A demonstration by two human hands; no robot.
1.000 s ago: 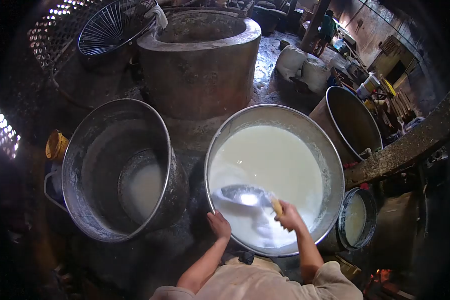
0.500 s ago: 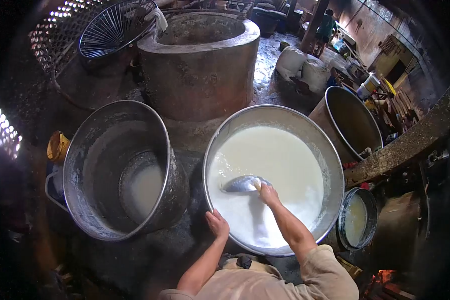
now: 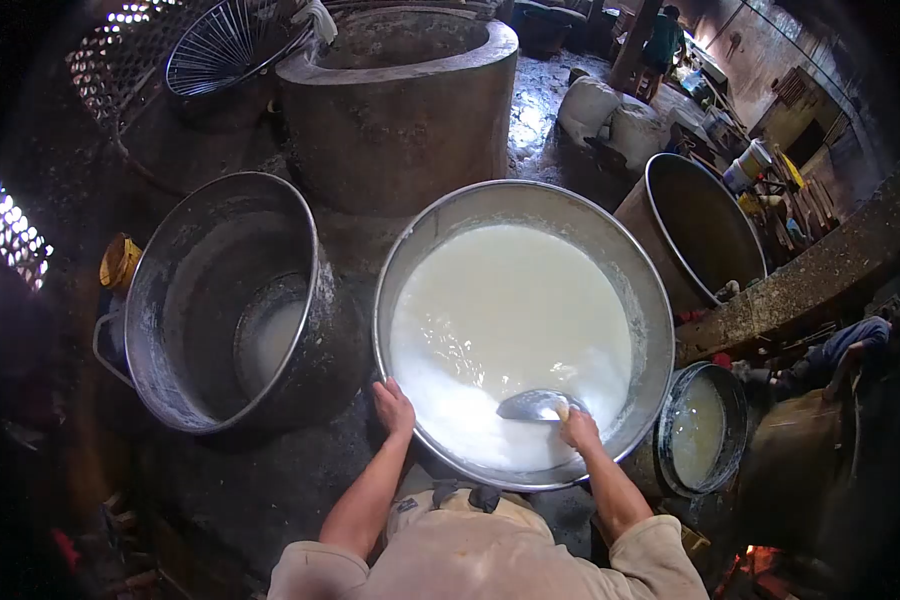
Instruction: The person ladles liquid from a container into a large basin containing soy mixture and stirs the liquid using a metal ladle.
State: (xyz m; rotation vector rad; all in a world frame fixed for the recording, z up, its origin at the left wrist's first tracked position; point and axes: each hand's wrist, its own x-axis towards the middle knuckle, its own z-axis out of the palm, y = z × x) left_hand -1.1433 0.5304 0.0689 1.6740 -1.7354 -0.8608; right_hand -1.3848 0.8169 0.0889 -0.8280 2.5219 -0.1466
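Plainly, the metal scoop juts leftward from the right grip.

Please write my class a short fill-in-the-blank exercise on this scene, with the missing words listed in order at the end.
1. The bare right hand holds the shiny metal scoop by its short, pale ____.
2. The bare left hand touches the ____ of the wide, round, silvery metal vat.
3. The opaque liquid in this vat is ____ in colour.
4. The deep, dark-grey metal pot stands to the ____ of the vat.

Missing words: handle; rim; white; left.
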